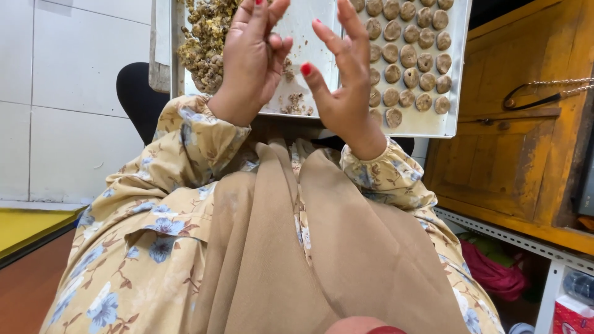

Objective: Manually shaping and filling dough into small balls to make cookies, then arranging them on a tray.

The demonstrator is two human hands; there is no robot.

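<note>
Both hands, left hand and right hand, fingers spread apart, hover above the dough tray.

Packages at your lower right; no signs or screens in view.
You have one clear package: a red and white carton at the bottom right corner, boxy, cut off by the frame edge, standing beside the white post of the metal shelf. Just above it a dark rounded container shows only in part; you cannot tell its kind. A pale rounded top at the bottom edge near the post is too cropped to identify. No label faces you legibly.
</note>
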